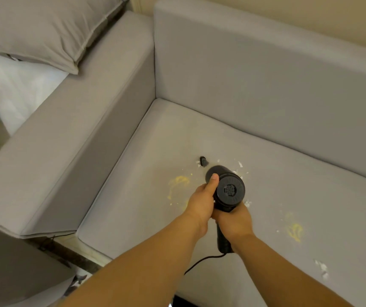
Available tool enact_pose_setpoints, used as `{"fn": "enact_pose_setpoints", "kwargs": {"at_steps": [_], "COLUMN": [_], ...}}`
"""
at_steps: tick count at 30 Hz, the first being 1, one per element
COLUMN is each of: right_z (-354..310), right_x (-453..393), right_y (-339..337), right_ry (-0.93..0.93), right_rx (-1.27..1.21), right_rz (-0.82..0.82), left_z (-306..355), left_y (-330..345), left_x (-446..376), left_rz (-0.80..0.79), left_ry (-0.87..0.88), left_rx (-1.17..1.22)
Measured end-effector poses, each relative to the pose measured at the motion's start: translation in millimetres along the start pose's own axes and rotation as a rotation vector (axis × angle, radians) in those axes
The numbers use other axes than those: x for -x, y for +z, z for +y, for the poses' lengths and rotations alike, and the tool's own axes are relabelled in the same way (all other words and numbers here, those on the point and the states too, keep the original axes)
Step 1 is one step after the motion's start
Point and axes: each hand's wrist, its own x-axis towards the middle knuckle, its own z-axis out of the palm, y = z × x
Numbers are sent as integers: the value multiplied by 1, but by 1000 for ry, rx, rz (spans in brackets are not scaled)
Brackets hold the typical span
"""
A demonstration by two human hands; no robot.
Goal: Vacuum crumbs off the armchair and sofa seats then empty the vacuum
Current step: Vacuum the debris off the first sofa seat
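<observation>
A black handheld vacuum (229, 190) points down at the grey sofa seat (146, 196), its nozzle tip (203, 161) touching white crumbs (198, 163). My right hand (235, 220) grips its handle from below. My left hand (202, 201) holds the body's left side, thumb up on the barrel. A yellow crumb smear (178, 182) lies left of the vacuum. Another yellow patch (295, 232) and white bits (322, 269) lie to the right. More white crumbs (240, 165) sit beyond the vacuum.
The sofa's left armrest (67, 134) and backrest (266, 85) wall in the seat corner. A grey pillow (44, 29) lies on a white sheet (20, 89) beyond the armrest. The vacuum's black cord (199, 263) trails off the seat's front edge.
</observation>
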Motion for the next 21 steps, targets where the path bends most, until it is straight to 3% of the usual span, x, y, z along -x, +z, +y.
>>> {"fn": "enact_pose_setpoints", "kwargs": {"at_steps": [21], "right_z": [7], "right_x": [32], "right_y": [29], "right_ry": [21], "right_rx": [-41], "right_rz": [-94], "left_z": [-14], "left_y": [-41], "left_x": [19], "left_rz": [76], "left_ry": [9], "left_rx": [19]}}
